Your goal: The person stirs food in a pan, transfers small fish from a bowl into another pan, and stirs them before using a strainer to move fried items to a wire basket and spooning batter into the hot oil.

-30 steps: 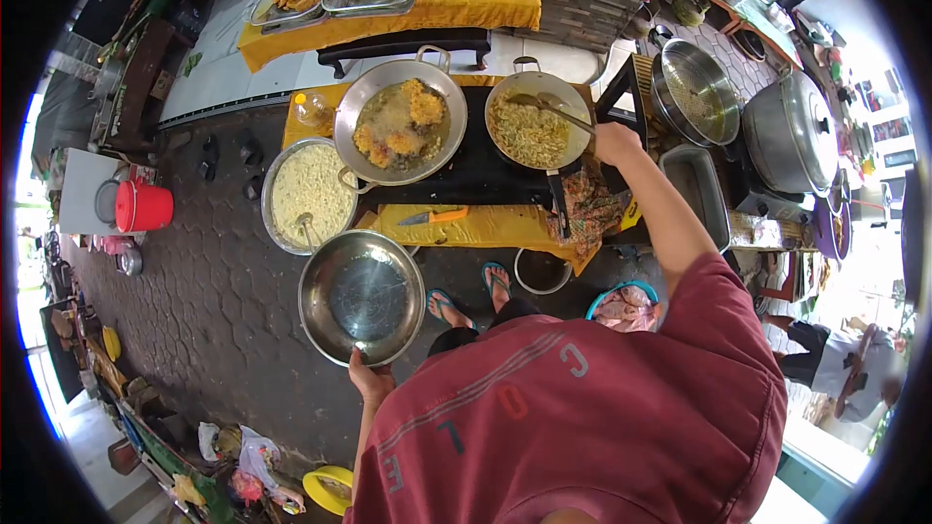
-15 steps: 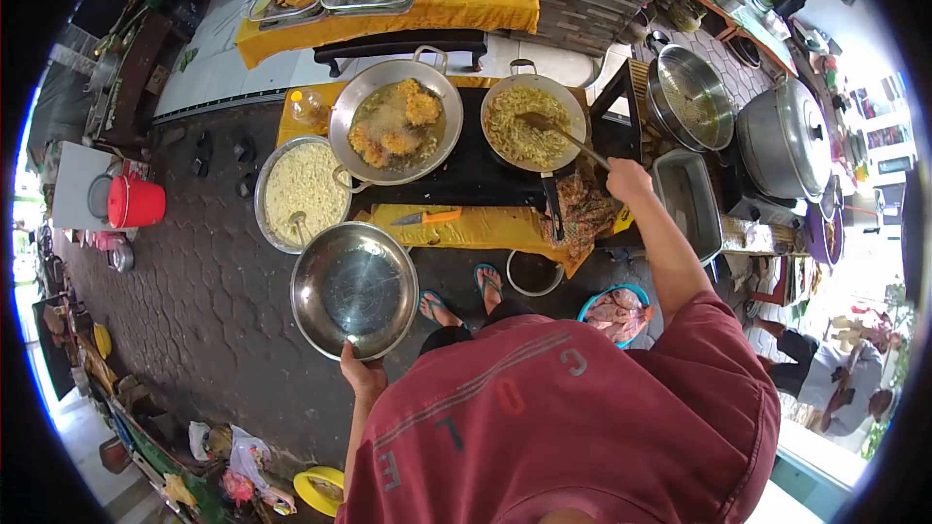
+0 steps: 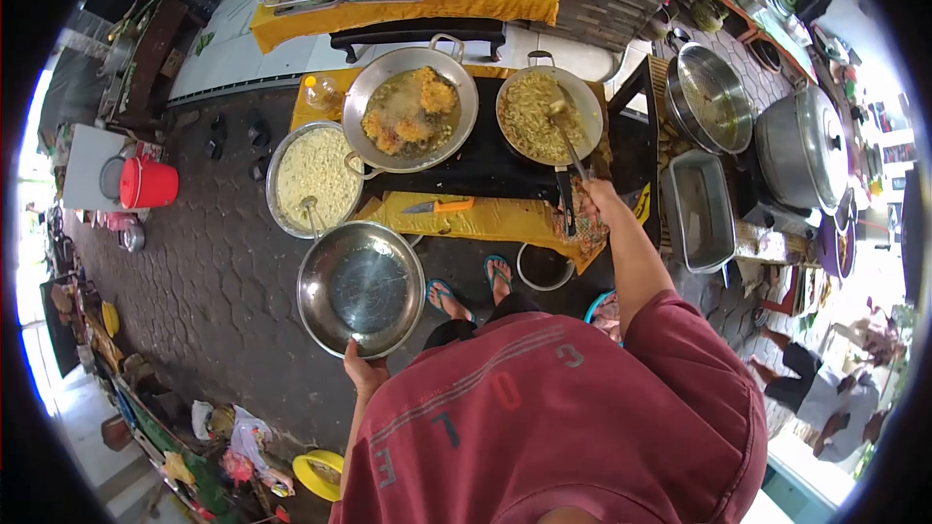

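In the head view, the left hand (image 3: 365,367) holds a shiny metal bowl (image 3: 361,289) by its rim. The right hand (image 3: 600,196) is closed around a long spatula (image 3: 573,151), and its tip is in the noodles (image 3: 530,118) in the frying pan (image 3: 591,102), on the worktop (image 3: 466,218).

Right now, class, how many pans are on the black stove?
2: the two-handled wok with fritters on the left, and the long-handled frying pan on the right.
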The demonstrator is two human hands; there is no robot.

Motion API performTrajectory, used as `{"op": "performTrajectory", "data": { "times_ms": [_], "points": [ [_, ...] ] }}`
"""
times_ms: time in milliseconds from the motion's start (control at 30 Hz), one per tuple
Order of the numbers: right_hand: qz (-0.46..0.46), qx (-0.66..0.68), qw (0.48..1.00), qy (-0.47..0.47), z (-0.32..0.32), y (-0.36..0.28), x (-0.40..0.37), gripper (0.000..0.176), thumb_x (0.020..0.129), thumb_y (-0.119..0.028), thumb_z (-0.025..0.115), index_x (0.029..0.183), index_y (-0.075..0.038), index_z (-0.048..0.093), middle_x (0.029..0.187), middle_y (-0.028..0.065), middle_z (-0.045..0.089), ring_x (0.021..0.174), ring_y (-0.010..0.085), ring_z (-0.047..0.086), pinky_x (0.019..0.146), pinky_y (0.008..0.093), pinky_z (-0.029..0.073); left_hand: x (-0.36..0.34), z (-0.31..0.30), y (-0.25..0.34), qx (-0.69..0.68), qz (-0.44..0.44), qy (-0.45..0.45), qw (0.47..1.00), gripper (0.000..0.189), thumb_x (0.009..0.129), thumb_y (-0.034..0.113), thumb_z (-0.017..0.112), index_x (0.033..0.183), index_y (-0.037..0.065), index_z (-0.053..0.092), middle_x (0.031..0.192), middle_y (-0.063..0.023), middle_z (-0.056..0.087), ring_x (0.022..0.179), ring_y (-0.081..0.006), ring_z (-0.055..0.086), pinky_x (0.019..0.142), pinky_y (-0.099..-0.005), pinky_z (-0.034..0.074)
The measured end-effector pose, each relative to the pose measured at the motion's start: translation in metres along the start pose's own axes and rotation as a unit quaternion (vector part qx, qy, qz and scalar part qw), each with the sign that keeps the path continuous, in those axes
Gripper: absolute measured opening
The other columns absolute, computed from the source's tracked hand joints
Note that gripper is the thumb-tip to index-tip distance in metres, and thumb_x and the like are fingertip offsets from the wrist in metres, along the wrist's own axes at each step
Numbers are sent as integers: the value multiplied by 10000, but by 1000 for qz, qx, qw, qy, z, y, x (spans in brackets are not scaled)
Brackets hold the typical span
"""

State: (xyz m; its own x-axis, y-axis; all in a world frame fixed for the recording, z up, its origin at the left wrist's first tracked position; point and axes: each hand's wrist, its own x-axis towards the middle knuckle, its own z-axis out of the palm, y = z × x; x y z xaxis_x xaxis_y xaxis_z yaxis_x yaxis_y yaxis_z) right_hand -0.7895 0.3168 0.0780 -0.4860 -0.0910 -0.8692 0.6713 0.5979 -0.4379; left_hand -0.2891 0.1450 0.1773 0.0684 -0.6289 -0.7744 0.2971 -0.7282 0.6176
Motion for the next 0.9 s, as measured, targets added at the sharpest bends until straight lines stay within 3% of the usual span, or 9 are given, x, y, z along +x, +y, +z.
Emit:
{"op": "performTrajectory", "data": {
  "times_ms": [133, 200, 233, 367, 500, 633, 733, 833, 900],
  "points": [
    [-54, -181, 981, 50, -26, -14, -39, 329, 883, -234, 442, 1202, -172, 488, 664, 112, 532, 471, 215, 478, 439, 363, 380, -1, 7, 2, 8, 3, -5, 1000, 387, 834, 278, 434, 1144, 48, 419, 1085, -110, 514, 966, -273, 542, 778, -431, 479],
    [-262, -454, 840, 140, -50, -6, -37, 394, 867, -267, 442, 1223, -99, 442, 839, 159, 606, 731, 316, 596, 640, 411, 489, -2, 10, 3, 13, 1, -4, 1000, 376, 838, 276, 433, 1138, 49, 425, 1083, -113, 514, 962, -275, 544, 776, -432, 483],
    [-246, -496, 822, 132, -50, -26, -86, 367, 853, -259, 439, 1185, -105, 470, 981, 207, 577, 920, 346, 557, 754, 418, 460, -2, 12, 3, 15, 0, -6, 1000, 376, 838, 276, 433, 1138, 49, 425, 1083, -113, 514, 962, -275, 544, 776, -432, 483],
    [-261, -491, 819, 141, -49, -22, -128, 283, 837, -214, 443, 1078, -85, 516, 995, 198, 572, 933, 340, 552, 773, 435, 450, 4, 14, 3, 18, -6, -18, 1000, 370, 847, 278, 429, 1135, 45, 424, 1080, -110, 517, 950, -269, 550, 766, -424, 486],
    [-164, -547, 807, 150, -40, -4, -112, 412, 817, -195, 465, 1229, -177, 455, 1047, 188, 565, 985, 340, 538, 820, 427, 435, 4, 24, 3, 35, -9, -12, 999, 368, 852, 281, 427, 1133, 44, 423, 1082, -105, 519, 944, -258, 552, 761, -416, 483],
    [-216, -507, 807, 213, -55, -2, -99, 414, 824, -179, 448, 1237, -155, 441, 1001, 195, 582, 927, 343, 565, 765, 441, 459, 11, 16, 4, 27, -12, -58, 998, 367, 851, 278, 428, 1135, 45, 423, 1098, -105, 513, 952, -255, 549, 767, -407, 480],
    [-231, -485, 803, 259, -46, 2, -95, 437, 813, -158, 448, 1249, -143, 424, 923, 195, 601, 838, 351, 590, 702, 447, 476, 10, 13, 3, 17, 4, -72, 997, 325, 850, 279, 432, 1079, 50, 457, 1030, -83, 549, 885, -224, 569, 698, -366, 478],
    [-245, -537, 766, 255, -17, 34, -42, 626, 799, -185, 471, 1362, -201, 196, 900, 180, 580, 827, 333, 592, 689, 425, 487, 1, 24, 2, 32, -9, -25, 999, 227, 852, 287, 427, 900, 86, 521, 757, -21, 593, 618, -170, 565, 477, -300, 397],
    [-195, -455, 850, 181, 6, 42, -32, 716, 758, -203, 561, 1363, -215, 180, 949, 212, 578, 897, 347, 576, 742, 432, 472, -7, 31, 0, 9, 9, -26, 1000, 227, 851, 289, 428, 892, 88, 524, 742, -20, 592, 601, -172, 564, 461, -297, 394]
  ]
}}
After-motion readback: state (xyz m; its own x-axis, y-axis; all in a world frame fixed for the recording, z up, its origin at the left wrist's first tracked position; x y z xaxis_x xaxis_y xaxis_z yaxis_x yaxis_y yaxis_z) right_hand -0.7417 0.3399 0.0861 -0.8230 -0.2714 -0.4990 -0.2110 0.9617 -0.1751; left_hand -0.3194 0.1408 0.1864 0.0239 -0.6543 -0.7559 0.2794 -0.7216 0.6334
